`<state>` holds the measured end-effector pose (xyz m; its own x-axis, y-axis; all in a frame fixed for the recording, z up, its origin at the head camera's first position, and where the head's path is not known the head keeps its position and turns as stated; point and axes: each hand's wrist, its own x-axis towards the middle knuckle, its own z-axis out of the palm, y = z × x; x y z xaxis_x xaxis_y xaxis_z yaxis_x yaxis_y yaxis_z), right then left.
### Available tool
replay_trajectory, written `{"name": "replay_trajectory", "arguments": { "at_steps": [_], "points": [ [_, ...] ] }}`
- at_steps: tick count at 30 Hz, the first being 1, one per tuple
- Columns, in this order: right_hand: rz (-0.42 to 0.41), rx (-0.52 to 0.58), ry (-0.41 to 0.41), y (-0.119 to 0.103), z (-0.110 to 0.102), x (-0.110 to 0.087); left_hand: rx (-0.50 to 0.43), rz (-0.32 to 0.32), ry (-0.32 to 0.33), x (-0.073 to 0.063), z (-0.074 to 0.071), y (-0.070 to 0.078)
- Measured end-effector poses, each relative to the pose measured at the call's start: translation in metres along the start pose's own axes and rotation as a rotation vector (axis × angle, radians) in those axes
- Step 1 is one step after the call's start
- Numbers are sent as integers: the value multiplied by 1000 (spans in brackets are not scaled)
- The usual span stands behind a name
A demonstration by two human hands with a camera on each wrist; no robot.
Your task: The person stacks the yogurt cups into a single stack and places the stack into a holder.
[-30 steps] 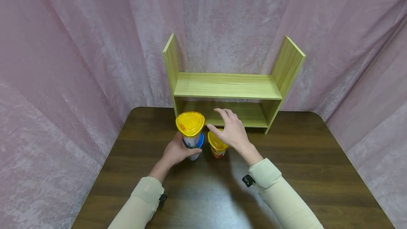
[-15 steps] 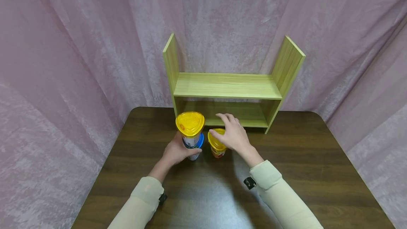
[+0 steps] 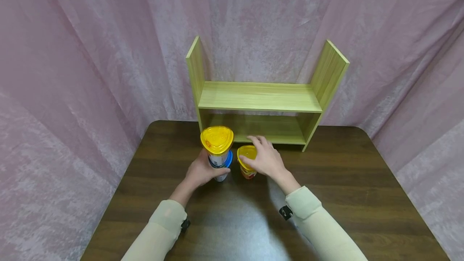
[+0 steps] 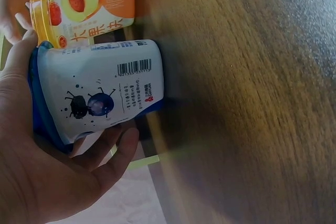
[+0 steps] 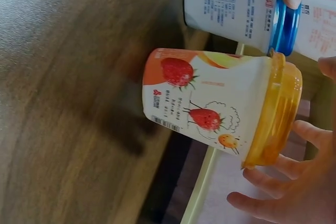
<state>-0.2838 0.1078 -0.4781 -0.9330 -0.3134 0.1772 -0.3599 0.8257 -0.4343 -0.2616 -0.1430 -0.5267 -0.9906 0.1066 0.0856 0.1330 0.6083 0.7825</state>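
My left hand [image 3: 199, 171] grips a white yogurt cup [image 4: 100, 93] with a blue lid, thumb on one side of the lid and fingers behind. On top of it stands another yogurt cup with a yellow lid [image 3: 216, 139]. Just to the right, a peach-and-strawberry yogurt cup [image 5: 210, 103] with a yellow lid stands on the table. Over that lid my right hand [image 3: 268, 159] hovers with fingers spread and bent, thumb on the near side. Its fingertips [image 5: 244, 203] are beside the lid; whether any touches it cannot be told.
A light wooden two-tier shelf [image 3: 259, 96] stands at the table's back edge, directly behind the cups. Dark wooden table [image 3: 355, 196] surface extends to both sides and in front. Pink curtains [image 3: 261, 23] hang behind and along the sides.
My right hand has come down and slightly right, lower over the lid of the yellow-lidded cup. The left hand and the stacked cups have stayed put.
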Motion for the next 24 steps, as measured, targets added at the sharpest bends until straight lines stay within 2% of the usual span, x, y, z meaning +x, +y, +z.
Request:
{"name": "replay_trajectory", "arguments": {
  "at_steps": [12, 24],
  "points": [
    [-7, -10, -92, 6, 15, -5, 2, -3, -15, 0, 0, -1],
    [-15, 61, -98, 7, 17, -6, 5, -11, -14, 0, 0, -1]
  ]
}}
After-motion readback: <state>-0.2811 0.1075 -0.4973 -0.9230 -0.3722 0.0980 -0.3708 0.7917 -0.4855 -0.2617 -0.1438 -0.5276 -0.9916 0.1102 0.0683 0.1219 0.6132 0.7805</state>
